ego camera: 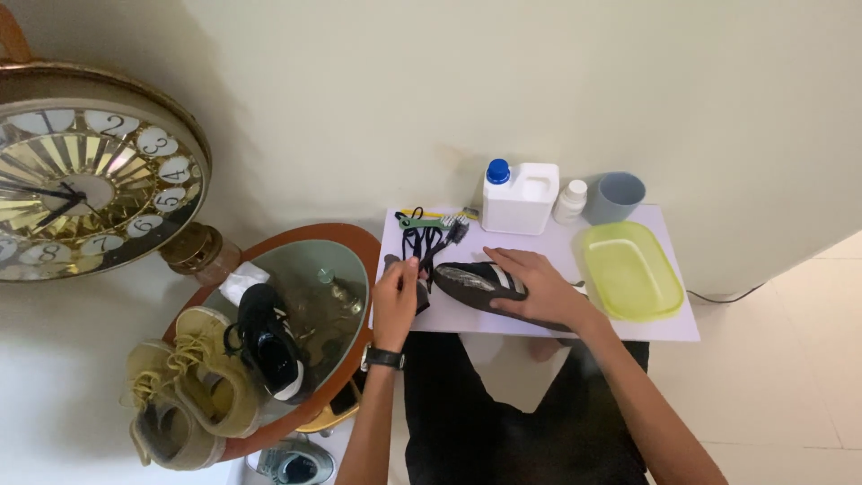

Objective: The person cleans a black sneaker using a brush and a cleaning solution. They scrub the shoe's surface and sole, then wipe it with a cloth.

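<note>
On white board centre | right hand flat, pressing black sneaker | left hand at 9 o'clock pinching dark laces | relacing likely; needs steady hold, eyelet alignment

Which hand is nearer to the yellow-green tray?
Right. The right hand rests on the dark shoe, just left of the yellow-green tray; the left hand is farther left, by the shoe's end.
</note>
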